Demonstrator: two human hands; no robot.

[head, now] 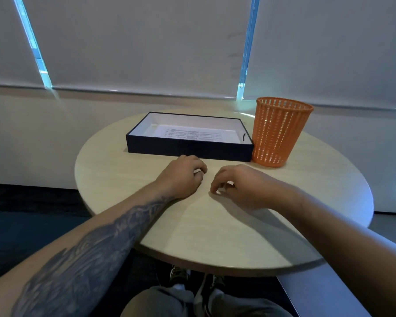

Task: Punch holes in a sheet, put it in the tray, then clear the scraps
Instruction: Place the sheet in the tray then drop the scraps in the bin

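Both hands rest curled on the table [215, 229]: left hand [181, 177] loosely closed, right hand [240, 186] pinching something tiny and white. The sheet [192, 133] lies in the tray [188, 148], beside the bin [277, 133].

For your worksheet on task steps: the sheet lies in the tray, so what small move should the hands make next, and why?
Probably carry the right hand to the orange basket and let go there: its fingertips seem pinched on small white bits, while a printed sheet already lies in the tray.

Sheet's [193, 133] print too small
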